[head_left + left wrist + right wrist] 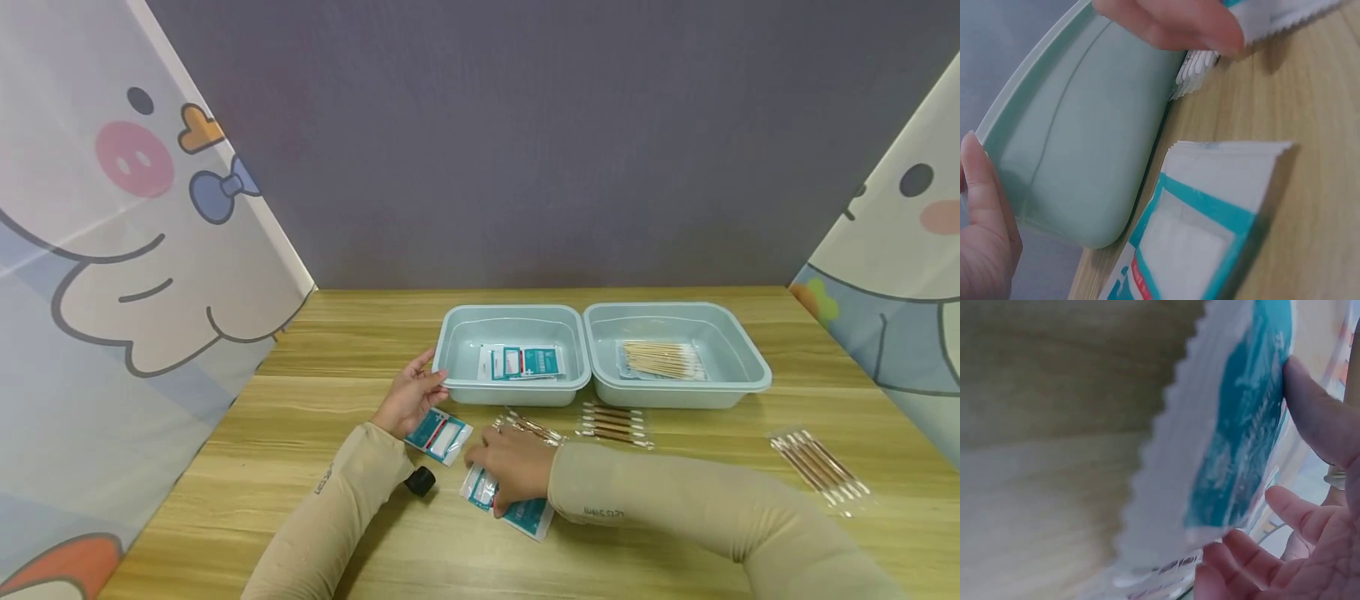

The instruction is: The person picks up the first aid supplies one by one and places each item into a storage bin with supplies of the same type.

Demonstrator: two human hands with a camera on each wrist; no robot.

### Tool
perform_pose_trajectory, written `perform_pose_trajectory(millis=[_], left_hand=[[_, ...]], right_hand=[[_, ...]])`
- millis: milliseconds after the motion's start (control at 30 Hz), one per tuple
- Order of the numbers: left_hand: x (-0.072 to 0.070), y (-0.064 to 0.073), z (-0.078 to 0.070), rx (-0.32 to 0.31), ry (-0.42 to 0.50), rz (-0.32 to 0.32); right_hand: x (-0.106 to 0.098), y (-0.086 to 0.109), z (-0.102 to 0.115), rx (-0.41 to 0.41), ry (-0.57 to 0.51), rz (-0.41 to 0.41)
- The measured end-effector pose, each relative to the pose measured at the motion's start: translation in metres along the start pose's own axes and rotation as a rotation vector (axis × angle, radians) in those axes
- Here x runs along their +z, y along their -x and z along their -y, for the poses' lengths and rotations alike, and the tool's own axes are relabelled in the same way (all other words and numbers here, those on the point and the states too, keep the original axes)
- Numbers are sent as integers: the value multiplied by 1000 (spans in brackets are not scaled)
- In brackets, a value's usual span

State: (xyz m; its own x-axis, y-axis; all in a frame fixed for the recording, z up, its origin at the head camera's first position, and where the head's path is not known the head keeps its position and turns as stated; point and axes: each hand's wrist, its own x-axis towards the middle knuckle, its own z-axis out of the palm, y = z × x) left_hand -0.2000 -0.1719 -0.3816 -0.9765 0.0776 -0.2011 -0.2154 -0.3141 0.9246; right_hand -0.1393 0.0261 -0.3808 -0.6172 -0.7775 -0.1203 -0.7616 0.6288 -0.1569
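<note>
At its left front corner, my left hand [405, 402] holds the rim of the left light-blue plastic basin [510, 393], thumb on the near side. My right hand [516, 463] grips a teal-and-white sealed packet [534, 520] low over the table; in the right wrist view the thumb and fingers hold its edges. Another such packet [441, 437] lies flat beside my left hand, and the left wrist view shows its white window. More packets [542, 362] lie inside the left basin. Behind my right hand, a clear pack of brown-stick cotton swabs [534, 427] is partly covered.
The right basin [678, 396] stands against the left one and contains a pack of pale wooden-stick swabs [663, 360]. More brown swab packs lie in front of it [613, 423] and farther right [821, 468]. A grey wall [555, 150] rises behind the wooden table [360, 342].
</note>
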Motion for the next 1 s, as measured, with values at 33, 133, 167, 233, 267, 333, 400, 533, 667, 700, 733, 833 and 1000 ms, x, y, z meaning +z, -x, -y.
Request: perform_pose_trajectory(millis=[33, 133, 167, 233, 267, 333, 400, 533, 667, 700, 733, 833, 1000], left_hand=[[0, 0, 0, 1, 1, 0], [0, 0, 0, 4, 3, -4], [0, 0, 0, 5, 2, -3], [1, 0, 1, 6, 1, -5], [1, 0, 1, 7, 1, -6], [1, 0, 1, 8, 0, -5], [1, 0, 1, 10, -3, -3], [1, 0, 1, 9, -3, -5], [2, 1, 0, 9, 0, -5], [2, 1, 0, 9, 0, -4], [2, 2, -1, 10, 1, -3], [2, 2, -1, 9, 6, -3], [2, 2, -1, 13, 11, -5]], right_hand=[[0, 0, 1, 8, -2, 7], [-2, -1, 2, 30, -22, 39], [-2, -2, 2, 34, -27, 47], [-3, -2, 2, 45, -35, 58], [-2, -3, 2, 50, -41, 61], [-2, -3, 2, 61, -43, 60], [-2, -3, 2, 77, -48, 53], [-2, -3, 1, 91, -57, 35], [-3, -3, -1, 83, -101, 44], [-3, -4, -1, 85, -121, 50], [-4, -4, -1, 92, -142, 58], [-8, -4, -2, 113, -182, 69], [-11, -1, -4, 117, -229, 80]])
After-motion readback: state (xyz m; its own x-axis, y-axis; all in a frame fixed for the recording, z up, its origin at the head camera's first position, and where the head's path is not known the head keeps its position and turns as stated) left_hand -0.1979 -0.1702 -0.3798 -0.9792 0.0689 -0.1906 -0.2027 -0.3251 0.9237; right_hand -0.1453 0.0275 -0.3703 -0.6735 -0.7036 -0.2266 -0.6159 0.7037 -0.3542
